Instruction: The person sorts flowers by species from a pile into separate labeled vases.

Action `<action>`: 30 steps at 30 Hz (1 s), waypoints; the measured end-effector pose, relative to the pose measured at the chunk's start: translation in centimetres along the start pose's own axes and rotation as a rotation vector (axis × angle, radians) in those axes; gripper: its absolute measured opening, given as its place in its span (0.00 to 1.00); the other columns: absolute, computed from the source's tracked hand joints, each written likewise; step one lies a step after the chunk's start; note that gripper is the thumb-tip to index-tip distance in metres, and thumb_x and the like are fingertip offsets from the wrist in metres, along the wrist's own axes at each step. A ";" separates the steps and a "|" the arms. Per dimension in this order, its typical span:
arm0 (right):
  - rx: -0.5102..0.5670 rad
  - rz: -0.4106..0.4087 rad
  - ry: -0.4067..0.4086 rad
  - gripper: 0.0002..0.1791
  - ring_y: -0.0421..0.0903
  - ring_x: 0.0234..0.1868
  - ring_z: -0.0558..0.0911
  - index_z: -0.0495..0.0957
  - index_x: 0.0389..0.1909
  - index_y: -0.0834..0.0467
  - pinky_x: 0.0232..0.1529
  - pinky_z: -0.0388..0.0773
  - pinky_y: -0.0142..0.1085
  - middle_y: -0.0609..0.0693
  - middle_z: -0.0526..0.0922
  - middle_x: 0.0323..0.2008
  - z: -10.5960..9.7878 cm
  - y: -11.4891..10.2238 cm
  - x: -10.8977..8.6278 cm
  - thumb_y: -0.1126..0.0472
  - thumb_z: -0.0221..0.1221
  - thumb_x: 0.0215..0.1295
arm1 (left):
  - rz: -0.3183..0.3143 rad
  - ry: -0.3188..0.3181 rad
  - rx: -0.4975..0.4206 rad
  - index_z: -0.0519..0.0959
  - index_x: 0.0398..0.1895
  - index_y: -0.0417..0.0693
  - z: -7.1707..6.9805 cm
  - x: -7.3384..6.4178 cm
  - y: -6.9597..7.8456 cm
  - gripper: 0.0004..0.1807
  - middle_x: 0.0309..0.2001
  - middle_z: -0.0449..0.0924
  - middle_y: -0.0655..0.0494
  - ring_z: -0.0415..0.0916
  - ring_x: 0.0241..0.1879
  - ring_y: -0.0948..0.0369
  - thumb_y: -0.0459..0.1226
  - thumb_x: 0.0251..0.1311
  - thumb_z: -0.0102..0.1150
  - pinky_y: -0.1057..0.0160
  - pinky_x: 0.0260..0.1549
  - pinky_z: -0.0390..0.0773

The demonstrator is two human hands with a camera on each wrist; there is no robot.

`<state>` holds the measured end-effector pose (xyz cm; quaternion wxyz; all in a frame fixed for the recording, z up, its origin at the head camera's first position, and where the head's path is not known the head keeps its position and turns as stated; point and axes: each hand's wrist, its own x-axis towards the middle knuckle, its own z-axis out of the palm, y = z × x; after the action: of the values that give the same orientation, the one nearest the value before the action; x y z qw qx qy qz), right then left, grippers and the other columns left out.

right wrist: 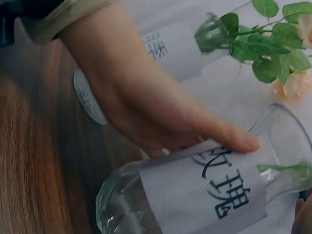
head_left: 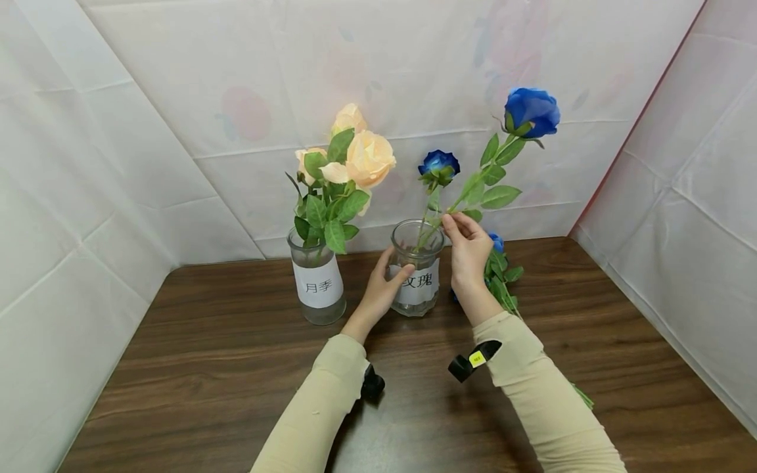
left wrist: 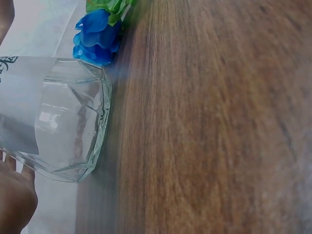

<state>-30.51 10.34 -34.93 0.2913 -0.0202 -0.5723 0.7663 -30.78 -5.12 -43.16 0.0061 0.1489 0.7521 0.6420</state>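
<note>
My left hand (head_left: 381,289) grips a clear glass vase (head_left: 416,309) from its left side, thumb across the front of a white label with black characters. In the right wrist view the thumb lies along the label's upper edge (right wrist: 195,195). A blue rose (head_left: 437,165) stands inside this vase. My right hand (head_left: 471,256) pinches the green stem of a taller blue rose (head_left: 532,113) beside the vase's rim. That stem's lower end reaches down into the vase, and its bloom leans up to the right.
Left of the hands stands another labelled glass vase (head_left: 322,315) holding several peach roses (head_left: 369,159). More blue roses (head_left: 497,243) lie on the wooden table (head_left: 225,368) at the right, partly hidden under my right forearm. White cloth walls (head_left: 177,131) close in the back and sides.
</note>
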 end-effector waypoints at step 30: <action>-0.332 -0.010 -0.122 0.18 0.47 0.44 0.80 0.85 0.45 0.65 0.47 0.77 0.40 0.58 0.84 0.46 0.6 0.3 -0.1 0.54 0.67 0.64 | -0.067 -0.053 0.002 0.47 0.79 0.45 -0.5 -1.7 4.0 0.38 0.77 0.47 0.42 0.44 0.76 0.47 0.45 0.74 0.51 0.46 0.72 0.49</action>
<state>-30.75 9.70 -35.07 0.2523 -0.0187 -0.7078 0.6596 -28.39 -5.49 -39.47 0.0472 0.1407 0.7568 0.6366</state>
